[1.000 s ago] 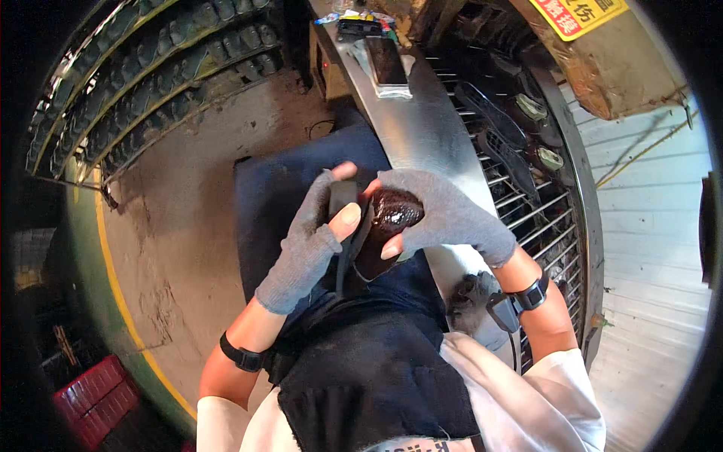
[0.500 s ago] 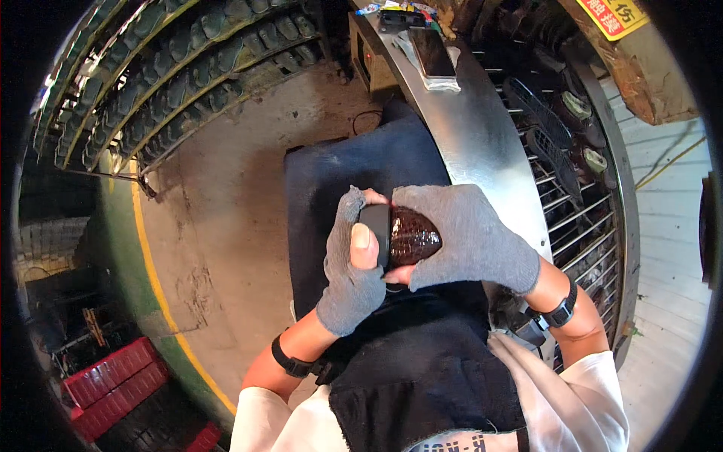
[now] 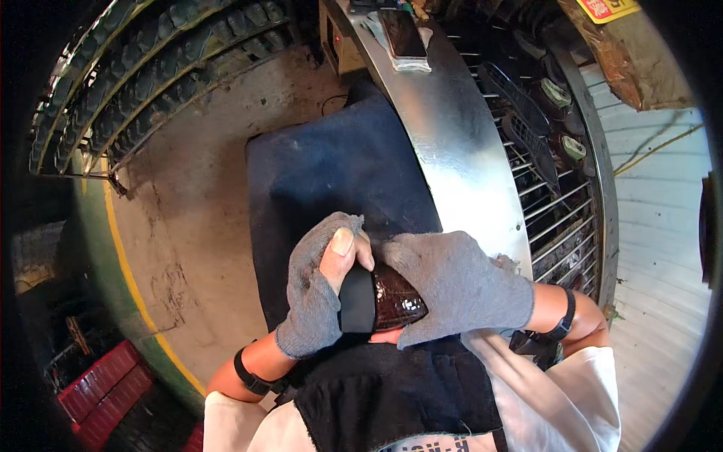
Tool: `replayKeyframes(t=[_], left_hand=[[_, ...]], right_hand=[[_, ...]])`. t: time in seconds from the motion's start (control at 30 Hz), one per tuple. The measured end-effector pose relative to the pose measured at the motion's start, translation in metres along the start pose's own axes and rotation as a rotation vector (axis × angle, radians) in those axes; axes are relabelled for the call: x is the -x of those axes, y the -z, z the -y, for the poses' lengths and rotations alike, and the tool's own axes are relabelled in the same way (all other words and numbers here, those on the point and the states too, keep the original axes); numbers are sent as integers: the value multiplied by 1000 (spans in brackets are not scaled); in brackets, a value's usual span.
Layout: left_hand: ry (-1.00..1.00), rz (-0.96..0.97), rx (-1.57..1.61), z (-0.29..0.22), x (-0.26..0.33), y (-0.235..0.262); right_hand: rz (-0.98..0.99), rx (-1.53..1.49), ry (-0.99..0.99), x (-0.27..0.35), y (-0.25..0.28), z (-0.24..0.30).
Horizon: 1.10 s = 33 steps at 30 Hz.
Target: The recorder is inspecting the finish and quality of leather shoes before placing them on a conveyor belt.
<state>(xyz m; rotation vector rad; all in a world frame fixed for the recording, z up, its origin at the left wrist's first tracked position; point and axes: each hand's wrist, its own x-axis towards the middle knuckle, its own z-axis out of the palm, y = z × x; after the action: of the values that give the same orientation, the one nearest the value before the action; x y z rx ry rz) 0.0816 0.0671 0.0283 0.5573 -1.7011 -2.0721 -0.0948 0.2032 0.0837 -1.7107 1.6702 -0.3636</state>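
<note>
Close to my body, both hands hold what looks like a shoe [image 3: 395, 300] with glossy dark brown, crocodile-textured leather and a smooth black part. My left hand [image 3: 312, 282], in a grey glove with bare fingertips, is closed around the black part with its thumb raised. On the brown end, my right hand [image 3: 467, 290] wraps over the leather in a matching glove, and its palm covers part of the shoe. A fingertip shows below the brown leather. Dark blue cloth [image 3: 331, 173] spreads beneath and beyond the hands.
A curved steel bench [image 3: 444, 128] runs along the right, with a phone [image 3: 404, 34] on white paper or cloth. Beyond it, a rod rack [image 3: 561, 203] holds shoes and soles. A tiered rack [image 3: 162, 71] of dark shoe-shaped pieces stands far left. Red slatted panels [image 3: 102, 380] lie lower left.
Both hands have drawn the shoe nearer to my body. The right hand now covers the brown end from above, and the view has shifted slightly.
</note>
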Motion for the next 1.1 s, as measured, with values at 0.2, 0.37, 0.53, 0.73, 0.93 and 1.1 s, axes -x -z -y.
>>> replayKeyframes(t=[0.2,0.37,0.53,0.73,0.93,1.1], left_hand=[[-57,32,30,4,10,-1],[-113,188,-50,14,7,12],[-109,168,74,9,-29,25],[-147,-181,142,-23,-40,7],[351,-49,455,-14,-72,38],[419,-138,636,24,-63,37]], right_hand=[[-26,75,93,4,-4,0],[-57,207,278,4,-7,-8],[-431,-40,205,-49,-14,-4],[-671,-1437,-317,-67,-5,13],[-201,207,873,-79,35,19],[-113,127,868,-83,-15,34]])
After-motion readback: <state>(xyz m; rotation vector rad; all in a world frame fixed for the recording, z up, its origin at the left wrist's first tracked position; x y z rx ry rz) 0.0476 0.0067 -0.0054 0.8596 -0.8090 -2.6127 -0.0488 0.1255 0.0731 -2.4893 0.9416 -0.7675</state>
